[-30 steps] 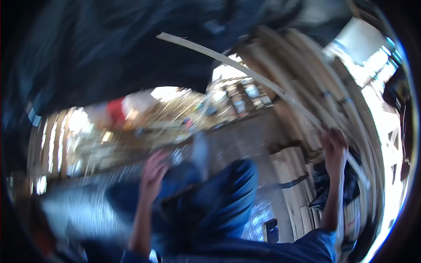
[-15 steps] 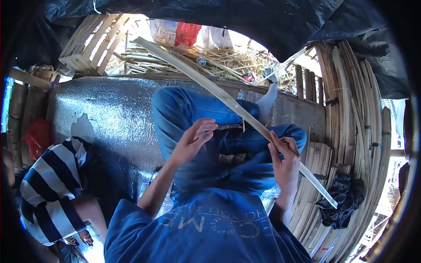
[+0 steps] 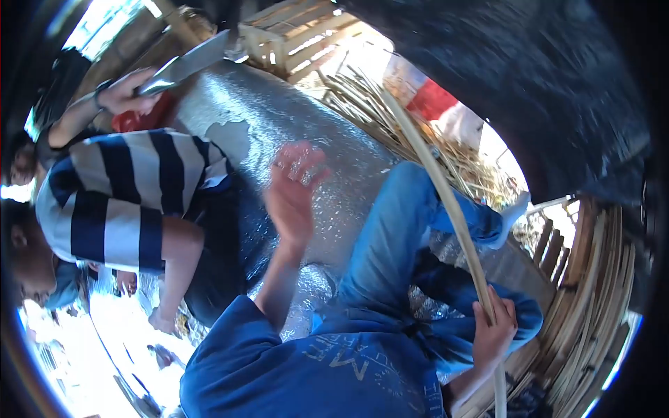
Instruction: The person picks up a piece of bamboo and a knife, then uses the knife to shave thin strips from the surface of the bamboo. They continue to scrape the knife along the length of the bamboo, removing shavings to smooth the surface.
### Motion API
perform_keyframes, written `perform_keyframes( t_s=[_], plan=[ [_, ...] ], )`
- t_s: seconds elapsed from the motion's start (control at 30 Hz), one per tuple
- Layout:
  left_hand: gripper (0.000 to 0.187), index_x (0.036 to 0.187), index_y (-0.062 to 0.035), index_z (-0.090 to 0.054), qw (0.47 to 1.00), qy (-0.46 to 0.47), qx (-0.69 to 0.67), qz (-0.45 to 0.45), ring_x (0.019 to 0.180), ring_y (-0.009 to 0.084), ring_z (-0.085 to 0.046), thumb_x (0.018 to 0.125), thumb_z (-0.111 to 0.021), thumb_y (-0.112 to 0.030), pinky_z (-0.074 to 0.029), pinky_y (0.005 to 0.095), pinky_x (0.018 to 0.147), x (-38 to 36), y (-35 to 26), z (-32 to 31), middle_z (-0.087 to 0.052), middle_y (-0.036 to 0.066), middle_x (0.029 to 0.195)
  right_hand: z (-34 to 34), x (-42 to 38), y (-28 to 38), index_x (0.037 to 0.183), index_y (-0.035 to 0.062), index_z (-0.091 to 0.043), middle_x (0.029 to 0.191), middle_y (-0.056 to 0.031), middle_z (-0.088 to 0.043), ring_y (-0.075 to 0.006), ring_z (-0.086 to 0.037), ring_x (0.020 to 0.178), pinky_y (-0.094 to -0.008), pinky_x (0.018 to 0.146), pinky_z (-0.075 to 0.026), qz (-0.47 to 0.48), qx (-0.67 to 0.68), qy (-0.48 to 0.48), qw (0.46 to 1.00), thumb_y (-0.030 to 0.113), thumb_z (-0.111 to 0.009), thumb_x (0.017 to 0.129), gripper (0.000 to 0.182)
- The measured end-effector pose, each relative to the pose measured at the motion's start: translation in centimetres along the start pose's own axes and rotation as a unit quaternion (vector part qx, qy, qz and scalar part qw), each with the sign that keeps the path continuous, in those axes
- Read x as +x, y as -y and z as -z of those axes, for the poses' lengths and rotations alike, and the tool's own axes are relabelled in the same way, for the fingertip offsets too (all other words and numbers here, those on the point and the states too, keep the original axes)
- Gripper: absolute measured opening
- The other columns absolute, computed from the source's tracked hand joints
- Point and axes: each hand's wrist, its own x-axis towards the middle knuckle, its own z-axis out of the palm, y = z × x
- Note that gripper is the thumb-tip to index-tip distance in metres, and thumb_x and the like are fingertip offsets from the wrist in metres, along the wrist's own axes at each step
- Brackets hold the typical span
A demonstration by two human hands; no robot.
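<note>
My right hand (image 3: 493, 327) is closed around a long pale bamboo strip (image 3: 446, 202) that runs from the lower right up across my blue-jeaned knees toward the straw at the back. My left hand (image 3: 293, 191) is raised in front of me over the shiny silver mat (image 3: 279, 125), fingers spread, holding nothing and blurred by motion. I sit cross-legged in a blue shirt.
A person in a striped shirt (image 3: 118, 195) sits close at my left; another person's hand (image 3: 125, 90) holds out a large knife (image 3: 185, 66) at upper left. Bamboo strips (image 3: 585, 299) are stacked at the right, a wooden crate (image 3: 300, 31) and straw (image 3: 376, 111) behind.
The view swung left. My left hand left the strip area and rose open toward the knife side. My right hand kept its hold on the strip, now lower right.
</note>
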Motion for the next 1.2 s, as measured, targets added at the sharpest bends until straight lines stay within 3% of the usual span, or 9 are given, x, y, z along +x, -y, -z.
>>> perform_keyframes(
  t_s=[0.17, 0.23, 0.27, 0.3, 0.4, 0.53, 0.67, 0.93, 1.2],
  plan=[
    [0.098, 0.138, 0.0073, -0.027, 0.923, -0.098, -0.371, -0.030, 0.124, 0.0434, -0.043, 0.080, -0.064, -0.063, -0.037, 0.0617, 0.103, 11.9, -9.8, 2.9, -0.029, 0.027, 0.141, 0.1, -0.8, -1.6, 0.117, 0.0025, -0.067, 0.088, -0.0119, -0.058, -0.0237, -0.060, 0.079, -0.0352, 0.066, -0.049, -0.030, -0.003, -0.036, 0.999, 0.000, -0.074, 0.074, 0.043],
    [0.078, 0.128, 0.0002, -0.043, 0.949, -0.051, -0.238, -0.199, 0.112, 0.0408, -0.053, 0.084, -0.060, -0.062, -0.047, 0.0586, 0.091, 15.4, -11.6, 3.3, -0.047, 0.028, 0.130, 0.7, -1.6, -1.6, 0.116, 0.0021, -0.067, 0.088, -0.0120, -0.058, -0.0236, -0.060, 0.079, -0.0349, 0.066, -0.049, -0.072, 0.011, -0.054, 0.996, 0.000, -0.074, 0.074, 0.043],
    [0.066, 0.122, -0.0044, -0.049, 0.950, 0.141, -0.233, -0.152, 0.104, 0.0401, -0.058, 0.090, -0.052, -0.061, -0.052, 0.0534, 0.082, 19.0, -12.3, 9.5, -0.060, 0.027, 0.112, 0.8, -2.0, -1.4, 0.116, 0.0017, -0.067, 0.089, -0.0122, -0.059, -0.0237, -0.061, 0.078, -0.0346, 0.066, -0.049, -0.073, 0.023, -0.054, 0.996, 0.000, -0.075, 0.074, 0.043],
    [0.059, 0.116, -0.0054, -0.053, 0.966, 0.079, -0.189, -0.156, 0.099, 0.0395, -0.060, 0.093, -0.045, -0.060, -0.053, 0.0507, 0.074, 21.1, -13.2, 11.3, -0.063, 0.025, 0.103, 0.8, -2.5, -1.3, 0.115, 0.0014, -0.067, 0.089, -0.0124, -0.060, -0.0239, -0.061, 0.078, -0.0342, 0.067, -0.049, -0.081, 0.036, -0.059, 0.994, 0.001, -0.075, 0.074, 0.042],
    [0.050, 0.120, 0.0061, -0.051, 0.951, 0.188, -0.245, -0.026, 0.113, 0.0331, -0.058, 0.093, -0.058, -0.035, -0.045, 0.0485, 0.102, 24.5, -14.8, 10.9, -0.060, 0.023, 0.117, 0.8, -3.5, -0.2, 0.112, 0.0004, -0.067, 0.090, -0.0128, -0.061, -0.0243, -0.062, 0.078, -0.0331, 0.068, -0.050, -0.086, 0.034, -0.066, 0.994, 0.001, -0.076, 0.074, 0.039],
    [0.036, 0.120, 0.0049, -0.053, 0.980, -0.021, -0.128, -0.148, 0.108, 0.0280, -0.062, 0.099, -0.046, -0.024, -0.047, 0.0447, 0.102, 26.1, -12.9, 9.2, -0.064, 0.017, 0.113, -1.6, -4.0, -2.1, 0.110, -0.0048, -0.065, 0.087, -0.0113, -0.060, -0.0155, -0.057, 0.071, -0.0279, 0.058, -0.045, -0.079, 0.074, -0.085, 0.991, 0.002, -0.075, 0.077, 0.035],
    [0.027, 0.118, 0.0005, -0.056, 0.966, -0.002, 0.006, -0.258, 0.104, 0.0227, -0.062, 0.098, -0.049, -0.016, -0.049, 0.0340, 0.094, 16.6, -8.6, -4.0, -0.064, 0.012, 0.112, -5.8, -3.1, -4.7, 0.105, -0.0014, -0.067, 0.090, -0.0157, -0.062, -0.0290, -0.061, 0.080, -0.0380, 0.070, -0.049, -0.126, 0.113, -0.038, 0.985, 0.006, -0.079, 0.072, 0.037],
    [0.018, 0.090, 0.0017, -0.051, 0.799, 0.205, -0.555, 0.105, 0.082, 0.0187, -0.057, 0.101, -0.049, -0.013, -0.046, 0.0429, 0.105, 16.0, -4.2, -19.3, -0.055, 0.009, 0.083, -6.1, -4.9, -7.4, 0.100, -0.0048, -0.066, 0.085, -0.0161, -0.064, -0.0283, -0.060, 0.073, -0.0388, 0.066, -0.049, -0.105, 0.075, -0.098, 0.987, 0.009, -0.077, 0.069, 0.036],
    [0.022, 0.087, 0.0012, -0.049, 0.757, 0.270, -0.548, 0.233, 0.080, 0.0188, -0.057, 0.102, -0.047, -0.014, -0.048, 0.0406, 0.104, 10.0, 2.1, -31.6, -0.053, 0.008, 0.079, -4.5, -6.3, -11.8, 0.099, -0.0024, -0.066, 0.086, -0.0169, -0.064, -0.0321, -0.063, 0.073, -0.0383, 0.064, -0.049, -0.189, 0.176, -0.083, 0.962, 0.006, -0.078, 0.068, 0.034]
  ],
)
